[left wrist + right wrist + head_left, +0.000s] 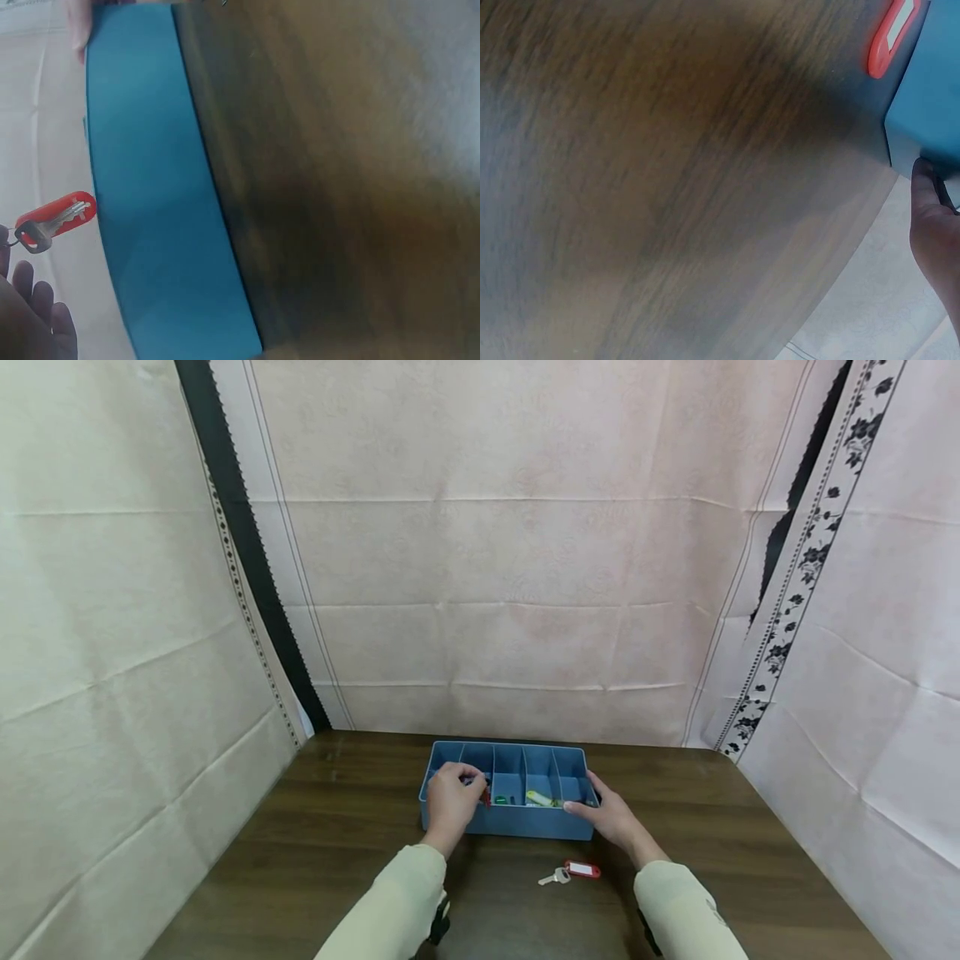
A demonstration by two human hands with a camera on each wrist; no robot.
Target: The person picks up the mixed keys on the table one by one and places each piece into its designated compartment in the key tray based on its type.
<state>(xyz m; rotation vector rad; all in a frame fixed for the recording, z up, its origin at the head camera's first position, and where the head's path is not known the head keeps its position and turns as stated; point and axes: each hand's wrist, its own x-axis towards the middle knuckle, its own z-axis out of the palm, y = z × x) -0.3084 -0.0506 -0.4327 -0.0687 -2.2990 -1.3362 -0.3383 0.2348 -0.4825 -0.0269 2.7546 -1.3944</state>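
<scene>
A blue compartment box (517, 821) stands on the table with small items in its compartments. Over its left part is my left hand (452, 800), pinching a key (36, 232) on a ring with a red key tag (84, 202); in the left wrist view both dangle beside the box's wall. My right hand (617, 820) grips the box's right end, thumb at the front corner and fingers along the side. A second key (555, 877) with a red key tag (582, 869) lies on the tabletop in front of the box.
In the box are a yellow-green item (538, 797) and a small green item (501, 800), too small to identify. The brown wooden table (300, 852) is walled in by pale cloth (480, 552) behind and on both sides.
</scene>
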